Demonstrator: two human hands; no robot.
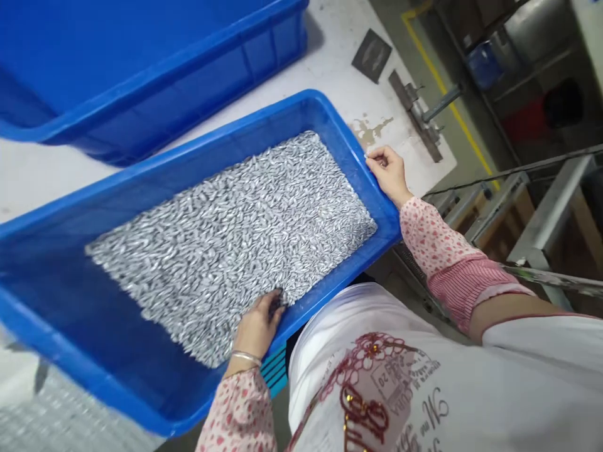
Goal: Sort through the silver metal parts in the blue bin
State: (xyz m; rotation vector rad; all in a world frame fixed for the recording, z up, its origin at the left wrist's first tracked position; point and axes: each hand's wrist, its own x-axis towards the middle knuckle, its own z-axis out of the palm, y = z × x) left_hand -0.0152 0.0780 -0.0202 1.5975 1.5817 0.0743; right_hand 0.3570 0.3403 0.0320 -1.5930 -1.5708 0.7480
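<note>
A blue plastic bin (pixel 141 169) lies across the white table, its floor covered with several small silvery metal pieces (pixel 235 232). My left hand (pixel 258 326) reaches over the near wall into the bin, fingers curled on the pile, with something dark at the fingertips that I cannot make out. My right hand (pixel 387 173) grips the bin's right rim near its far corner, fingers closed over the edge. Both wrists wear pink flowered sleeves, and a bangle sits on the left wrist.
A second, larger blue bin (pixel 188 69) stands at the back left. A dark square plate (pixel 372 55) and a metal clamp (pixel 419 113) lie on the table's far right. Metal rails (pixel 541 220) and a floor with a yellow line are to the right.
</note>
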